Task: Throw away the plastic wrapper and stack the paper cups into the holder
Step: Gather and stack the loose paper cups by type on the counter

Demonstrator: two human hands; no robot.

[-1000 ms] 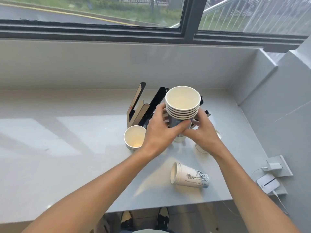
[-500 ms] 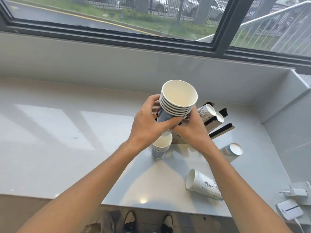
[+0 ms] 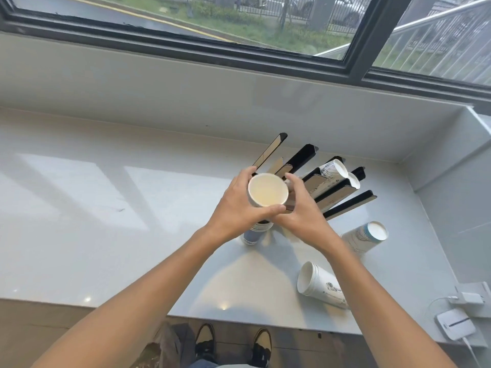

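Observation:
Both hands hold a stack of white paper cups (image 3: 267,193), mouth up, right over a second short stack (image 3: 255,231) standing on the counter. My left hand (image 3: 237,208) wraps its left side and my right hand (image 3: 303,211) presses its right side. Just behind stands the black slotted cup holder (image 3: 342,193), with cups (image 3: 335,169) lying in its right slots. One printed cup (image 3: 322,285) lies on its side at the front right. Another cup (image 3: 368,236) stands tilted to the right of my right hand. No plastic wrapper is in view.
The pale counter (image 3: 106,221) ends at a front edge above my shoes. A wall and window sill run behind the holder, and a side wall closes the right. A white charger (image 3: 467,297) and a small white device (image 3: 455,324) with cables sit at the front right corner.
The held stack has come down onto the standing stack on the counter. The camera tilted downward, so the holder and counter now sit lower and nearer.

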